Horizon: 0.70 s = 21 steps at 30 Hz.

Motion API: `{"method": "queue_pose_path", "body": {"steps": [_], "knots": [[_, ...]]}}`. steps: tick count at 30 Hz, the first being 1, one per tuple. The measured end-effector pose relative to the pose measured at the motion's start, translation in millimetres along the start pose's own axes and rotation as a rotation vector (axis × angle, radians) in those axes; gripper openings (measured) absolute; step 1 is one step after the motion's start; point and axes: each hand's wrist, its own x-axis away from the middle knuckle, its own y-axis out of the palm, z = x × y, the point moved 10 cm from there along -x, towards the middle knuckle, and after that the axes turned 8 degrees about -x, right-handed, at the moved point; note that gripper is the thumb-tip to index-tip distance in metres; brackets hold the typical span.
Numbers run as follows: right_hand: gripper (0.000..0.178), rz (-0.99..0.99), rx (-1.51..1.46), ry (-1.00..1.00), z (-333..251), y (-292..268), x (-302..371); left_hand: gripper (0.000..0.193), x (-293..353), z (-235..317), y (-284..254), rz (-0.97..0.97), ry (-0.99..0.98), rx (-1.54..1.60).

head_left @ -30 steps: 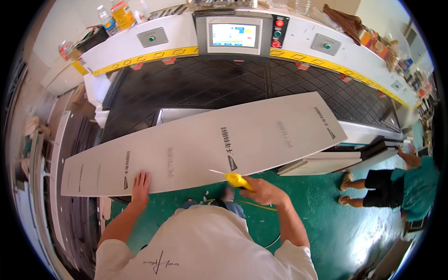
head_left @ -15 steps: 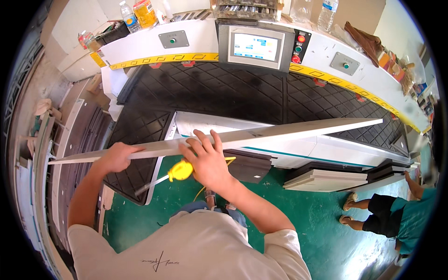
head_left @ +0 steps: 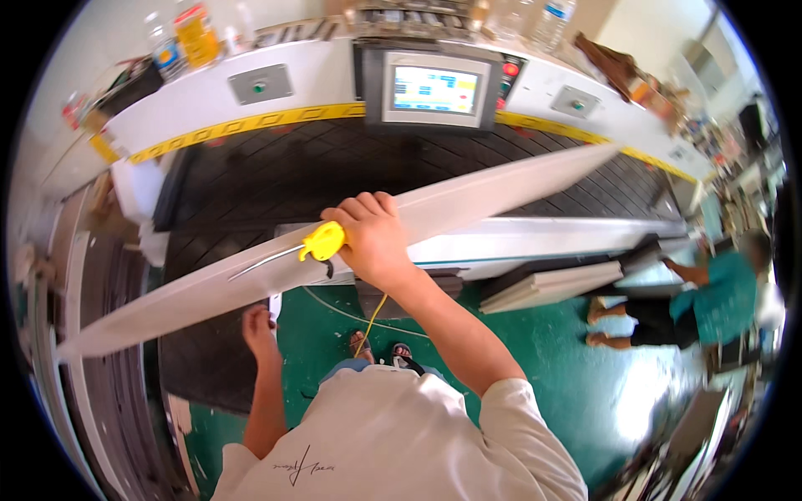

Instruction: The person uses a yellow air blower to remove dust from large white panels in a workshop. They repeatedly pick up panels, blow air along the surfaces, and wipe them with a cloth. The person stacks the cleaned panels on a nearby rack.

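Observation:
A long pale panel (head_left: 476, 194) slants across in front of me, its left end low and its right end raised over the black machine bed (head_left: 251, 188). My right hand (head_left: 372, 238) is closed over its upper edge near the middle. The same hand also has a yellow air blow gun (head_left: 322, 240) with a thin metal nozzle, lying against the panel's face. Just under the panel's lower edge is my left hand (head_left: 261, 330), slightly blurred, fingers loosely bent and apart, apparently holding nothing. It is beside the white edge of the bed.
A control screen (head_left: 434, 89) stands behind the bed, with bottles (head_left: 196, 35) on the ledge. Stacked panels (head_left: 551, 285) rest at right on the green floor (head_left: 535, 376). Beyond them a person in a teal shirt (head_left: 725, 296) bends over. More boards (head_left: 113, 417) stand at left.
The panel has tilted, showing more of its broad face, and its right end has risen. My left hand has left it and dropped lower. My right hand and the blow gun have moved up.

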Motion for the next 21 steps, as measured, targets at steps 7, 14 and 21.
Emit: {"method": "queue_pose_path", "body": {"steps": [7,14,21], "knots": [[0.03,-0.002,0.06,0.018,8.6,-6.9,2.5,0.06,-47.9,-174.3,94.7,0.068,-0.766,1.11],[0.034,0.033,0.034,-0.049,-8.7,-14.0,16.4,0.036,-109.0,-166.5,94.1,0.449,-1.052,1.046],[0.028,0.062,-0.063,-0.069,-24.4,-35.9,20.8,0.042,18.7,-149.6,43.2,0.508,-1.138,0.793]]}}
